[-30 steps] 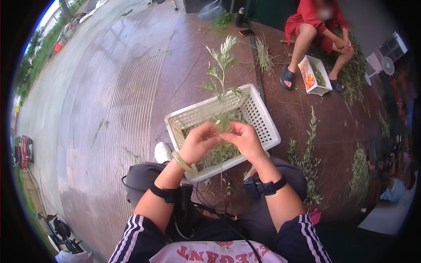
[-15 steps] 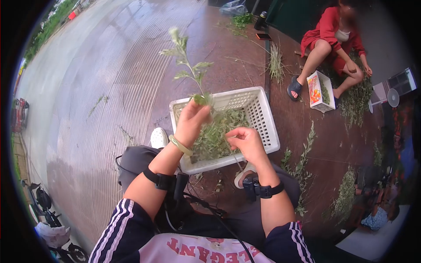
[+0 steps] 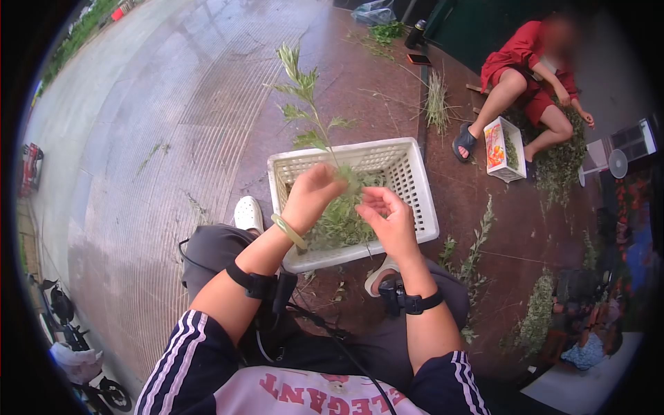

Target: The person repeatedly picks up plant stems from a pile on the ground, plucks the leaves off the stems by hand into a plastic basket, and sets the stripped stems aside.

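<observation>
My left hand (image 3: 311, 197) is closed on a leafy green stem (image 3: 315, 114), its tip pointing up and away. Close beside it, my right hand (image 3: 391, 218) has its fingers curled together at the stem's lower leaves, which are blurred; the exact contact is partly hidden. Both hands are over a white plastic basket (image 3: 427, 200) with slotted walls. Inside the basket lies a loose heap of picked green leaves (image 3: 339, 225).
Leafy stalks (image 3: 477, 249) lie on the floor to the right. Bare stems (image 3: 436, 104) are piled farther off. A person in red (image 3: 519, 62) sits by a small white basket (image 3: 508, 169). A phone (image 3: 418, 59) and a dark bottle (image 3: 416, 33) are at the back.
My left hand has shifted slightly right and down with the stem. My right hand has risen a little, to the stem's lower leaves. The person in red has leaned over.
</observation>
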Demonstrator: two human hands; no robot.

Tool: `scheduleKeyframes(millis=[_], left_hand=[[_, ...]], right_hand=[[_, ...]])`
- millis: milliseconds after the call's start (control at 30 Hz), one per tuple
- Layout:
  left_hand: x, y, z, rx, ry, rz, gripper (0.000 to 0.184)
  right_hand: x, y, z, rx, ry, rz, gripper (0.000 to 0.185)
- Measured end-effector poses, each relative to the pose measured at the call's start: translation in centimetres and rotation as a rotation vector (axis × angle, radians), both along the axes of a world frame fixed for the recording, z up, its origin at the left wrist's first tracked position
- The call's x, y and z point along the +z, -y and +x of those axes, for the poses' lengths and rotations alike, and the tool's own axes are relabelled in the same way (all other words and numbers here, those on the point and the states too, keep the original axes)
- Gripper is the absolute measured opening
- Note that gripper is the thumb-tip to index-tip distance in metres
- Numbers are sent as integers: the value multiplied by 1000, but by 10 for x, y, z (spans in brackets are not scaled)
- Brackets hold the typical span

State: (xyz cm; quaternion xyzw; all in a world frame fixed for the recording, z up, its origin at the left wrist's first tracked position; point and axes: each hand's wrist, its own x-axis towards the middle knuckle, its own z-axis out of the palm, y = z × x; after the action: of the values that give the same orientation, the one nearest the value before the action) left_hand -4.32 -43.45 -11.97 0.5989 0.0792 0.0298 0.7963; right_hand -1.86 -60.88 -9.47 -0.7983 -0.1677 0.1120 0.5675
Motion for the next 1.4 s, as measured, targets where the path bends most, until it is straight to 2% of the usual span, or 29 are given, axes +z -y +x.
scheduleKeyframes(millis=[67, 133, 267, 367, 467, 567, 667, 767, 867, 967, 1033, 1133, 1233, 1300, 1400], left_hand=[[-14, 5, 0, -22, -11, 82, 15], [-10, 8, -1, -72, -33, 86, 8], [-12, 8, -1, -128, -20, 150, 7], [-28, 7, 3, -20, -13, 130, 9], [3, 5, 2, 185, 8, -51, 14], [5, -7, 4, 314, 45, -64, 15], [4, -13, 3, 274, 30, -40, 15], [-4, -14, 4, 205, 34, -8, 16], [-1, -11, 2, 86, 15, 19, 13], [-1, -8, 0, -83, -49, 157, 12], [-2, -4, -1, -218, -86, 284, 13], [-7, 4, -3, -278, -9, 216, 9], [-6, 5, -3, -289, 15, 248, 6], [-2, 3, -1, -294, -19, 293, 6], [-4, 5, -2, -288, 12, 152, 15]], right_hand=[[2, -3, -4, 1, 92, -58, 28], [0, -5, -5, -31, 97, -119, 25], [-1, -2, -5, -59, 85, -207, 19], [2, 1, -4, -37, 68, -229, 15], [6, 3, -4, 151, 162, -373, 13], [2, 10, -8, 330, 72, -765, 11], [-3, 16, -8, 293, 87, -786, 15], [-1, 16, 1, 152, 8, -448, 16], [-6, 13, 7, -137, -156, 78, 22], [1, 8, 9, -289, -58, 283, 26], [-4, 10, 12, -271, -65, 230, 31], [-3, 7, 10, -93, -230, 234, 30], [-11, 1, 4, 25, -237, 207, 27], [-7, 1, 0, -13, -249, 212, 22], [-7, 3, 0, -23, -182, 226, 19]])
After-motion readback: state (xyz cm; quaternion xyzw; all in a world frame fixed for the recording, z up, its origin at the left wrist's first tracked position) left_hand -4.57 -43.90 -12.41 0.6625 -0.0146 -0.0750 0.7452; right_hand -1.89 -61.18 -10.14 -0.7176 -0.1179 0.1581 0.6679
